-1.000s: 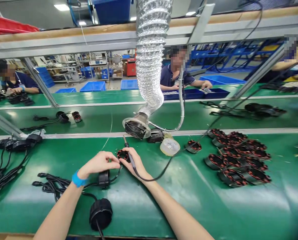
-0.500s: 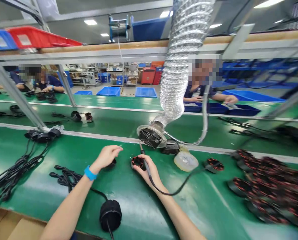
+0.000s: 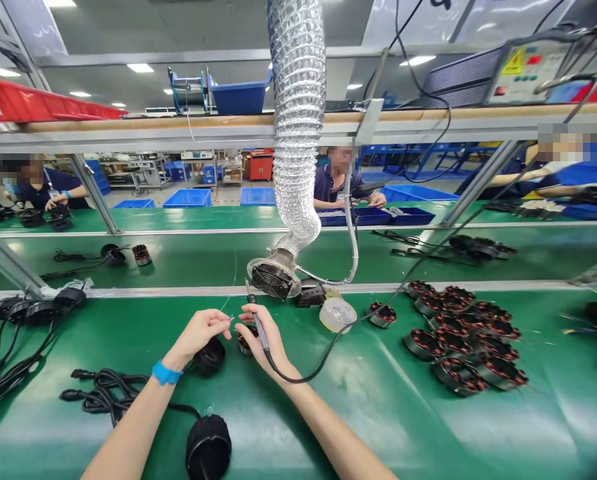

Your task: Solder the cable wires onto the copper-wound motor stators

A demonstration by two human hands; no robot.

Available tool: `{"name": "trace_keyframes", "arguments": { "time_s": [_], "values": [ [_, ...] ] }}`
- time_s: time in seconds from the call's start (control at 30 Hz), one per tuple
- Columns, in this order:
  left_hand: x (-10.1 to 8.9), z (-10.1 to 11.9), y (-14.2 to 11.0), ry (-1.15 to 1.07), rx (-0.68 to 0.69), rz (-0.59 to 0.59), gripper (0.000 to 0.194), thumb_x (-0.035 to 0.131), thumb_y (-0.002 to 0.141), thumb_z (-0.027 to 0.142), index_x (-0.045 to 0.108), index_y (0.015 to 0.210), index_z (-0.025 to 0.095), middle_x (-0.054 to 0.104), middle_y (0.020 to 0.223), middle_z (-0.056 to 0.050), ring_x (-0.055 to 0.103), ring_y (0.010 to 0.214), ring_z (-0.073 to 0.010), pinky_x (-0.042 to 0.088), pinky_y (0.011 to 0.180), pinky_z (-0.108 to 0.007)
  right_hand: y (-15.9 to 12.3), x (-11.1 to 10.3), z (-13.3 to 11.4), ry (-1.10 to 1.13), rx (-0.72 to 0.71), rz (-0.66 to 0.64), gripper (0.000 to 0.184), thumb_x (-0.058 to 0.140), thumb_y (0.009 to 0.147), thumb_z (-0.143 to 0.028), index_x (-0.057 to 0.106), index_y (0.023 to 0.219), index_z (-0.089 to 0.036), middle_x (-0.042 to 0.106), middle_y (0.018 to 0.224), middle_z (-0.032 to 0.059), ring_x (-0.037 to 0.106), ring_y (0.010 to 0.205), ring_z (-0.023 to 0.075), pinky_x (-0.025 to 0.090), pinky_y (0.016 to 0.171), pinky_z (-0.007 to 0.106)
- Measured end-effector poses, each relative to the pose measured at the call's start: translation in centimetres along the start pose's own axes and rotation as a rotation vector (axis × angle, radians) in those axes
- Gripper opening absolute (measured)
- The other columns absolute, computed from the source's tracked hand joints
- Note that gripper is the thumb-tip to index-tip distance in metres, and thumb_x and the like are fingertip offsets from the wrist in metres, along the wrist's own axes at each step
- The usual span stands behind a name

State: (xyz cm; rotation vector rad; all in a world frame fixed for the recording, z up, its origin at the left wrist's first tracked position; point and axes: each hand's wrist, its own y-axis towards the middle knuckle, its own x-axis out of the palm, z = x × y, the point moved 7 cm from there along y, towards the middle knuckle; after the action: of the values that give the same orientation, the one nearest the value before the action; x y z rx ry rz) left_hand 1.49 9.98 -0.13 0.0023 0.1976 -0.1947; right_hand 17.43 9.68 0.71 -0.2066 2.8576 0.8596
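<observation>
My left hand [image 3: 205, 333], with a blue wristband, pinches a thin wire [image 3: 231, 319] at its fingertips. A fine strand rises from there toward the back rail. Between my right hand [image 3: 268, 337] and its thumb lies a soldering iron [image 3: 261, 330], tip pointing up and away, cable trailing right. Under the right fingers sits a motor stator [image 3: 247, 340] with copper windings, partly hidden by the hand. Beside it, below my left hand, is a black round housing [image 3: 211, 357]. Closer to me stands another black housing [image 3: 208, 447] with a cable.
A fume fan [image 3: 273, 277] hangs on a silver duct [image 3: 298, 133] just beyond my hands. A yellowish round tub [image 3: 337, 313] and one stator [image 3: 381, 315] are to the right, then several grouped stators [image 3: 458, 333]. Black cables [image 3: 108, 390] lie left. Co-workers sit across the bench.
The view has swung right and up. My hands have come closer together, the left fingertips now near the right fingers. The right hand still holds the iron, above the stator.
</observation>
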Motion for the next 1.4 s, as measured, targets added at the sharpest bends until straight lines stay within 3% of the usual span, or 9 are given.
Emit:
{"name": "trace_keyframes", "arguments": {
  "time_s": [0.17,0.27,0.43,0.53,0.6,0.77,1.0,1.2,1.4],
  "values": [
    [1.0,0.3,-0.3,-0.037,0.045,-0.03,0.034,0.069,0.079,0.045,0.065,0.085,0.012,0.07,0.066,-0.006,0.064,0.065,-0.0175,0.045,0.071,-0.029,0.4,1.5,0.8,0.126,0.033,0.043,0.021,0.059,0.089,-0.026,0.055,0.109,-0.021,0.063,0.102,0.0065,0.067,0.081,0.0173,0.056,0.077,0.033],
    [1.3,0.3,-0.5,0.081,0.063,0.02,0.026,0.066,0.082,0.039,0.065,0.083,0.012,0.069,0.064,-0.005,0.064,0.063,-0.0173,0.046,0.065,-0.027,0.0,1.7,2.3,0.153,0.074,0.082,0.023,0.061,0.087,-0.028,0.055,0.107,-0.021,0.062,0.104,0.0079,0.067,0.077,0.0176,0.056,0.072,0.033],
    [2.0,2.7,-2.1,0.821,0.402,0.268,0.012,0.059,0.09,0.026,0.066,0.087,0.017,0.069,0.08,-0.004,0.064,0.072,-0.0171,0.045,0.066,-0.026,-0.6,1.2,3.9,0.149,0.132,0.171,0.026,0.064,0.084,-0.031,0.055,0.106,-0.02,0.062,0.102,0.0076,0.065,0.074,0.0173,0.055,0.07,0.033],
    [4.0,3.3,-3.3,1.218,0.61,0.237,0.025,0.043,0.098,0.019,0.062,0.081,0.015,0.065,0.076,-0.006,0.061,0.07,-0.0182,0.043,0.061,-0.028,-0.9,1.1,3.7,0.155,0.161,0.226,0.027,0.066,0.082,-0.031,0.055,0.104,-0.02,0.061,0.102,0.0073,0.064,0.07,0.0158,0.054,0.068,0.033],
    [4.6,3.3,-3.6,1.312,0.65,0.194,0.029,0.037,0.099,0.016,0.061,0.083,0.014,0.063,0.075,-0.006,0.06,0.068,-0.0186,0.042,0.059,-0.028,-1.1,1.1,3.2,0.152,0.175,0.242,0.025,0.065,0.083,-0.03,0.055,0.104,-0.02,0.062,0.101,0.0069,0.064,0.071,0.0159,0.055,0.069,0.033],
    [2.5,2.8,-2.5,1.008,0.429,0.205,0.023,0.042,0.099,0.024,0.062,0.092,0.016,0.067,0.081,-0.005,0.061,0.072,-0.0169,0.04,0.065,-0.027,-1.2,1.2,1.8,0.137,0.143,0.215,0.023,0.063,0.084,-0.026,0.057,0.105,-0.021,0.063,0.1,0.0065,0.066,0.086,0.0185,0.055,0.082,0.035],
    [1.2,1.4,-1.2,0.51,0.169,0.052,0.027,0.049,0.095,0.037,0.063,0.082,0.017,0.057,0.064,0.003,0.046,0.057,-0.0116,0.032,0.057,-0.024,-1.1,1.3,1.5,0.197,0.146,0.179,0.021,0.063,0.085,-0.024,0.057,0.105,-0.022,0.063,0.097,0.0046,0.065,0.083,0.0168,0.055,0.082,0.033],
    [1.2,0.7,-0.9,0.253,0.131,-0.034,0.033,0.054,0.089,0.046,0.064,0.082,0.015,0.061,0.075,-0.002,0.052,0.069,-0.0149,0.039,0.064,-0.024,-1.1,1.5,1.1,0.24,0.151,0.192,0.02,0.063,0.081,-0.022,0.057,0.101,-0.021,0.061,0.096,0.0032,0.063,0.079,0.0148,0.055,0.076,0.029],
    [0.7,1.0,-0.7,0.245,0.067,0.03,0.039,0.06,0.082,0.052,0.07,0.085,0.015,0.07,0.083,-0.006,0.06,0.079,-0.0215,0.046,0.073,-0.028,-1.5,1.5,0.2,0.133,0.078,0.256,0.016,0.06,0.081,-0.019,0.057,0.097,-0.021,0.055,0.095,0.0018,0.059,0.072,0.0119,0.054,0.069,0.025]
  ]
}}
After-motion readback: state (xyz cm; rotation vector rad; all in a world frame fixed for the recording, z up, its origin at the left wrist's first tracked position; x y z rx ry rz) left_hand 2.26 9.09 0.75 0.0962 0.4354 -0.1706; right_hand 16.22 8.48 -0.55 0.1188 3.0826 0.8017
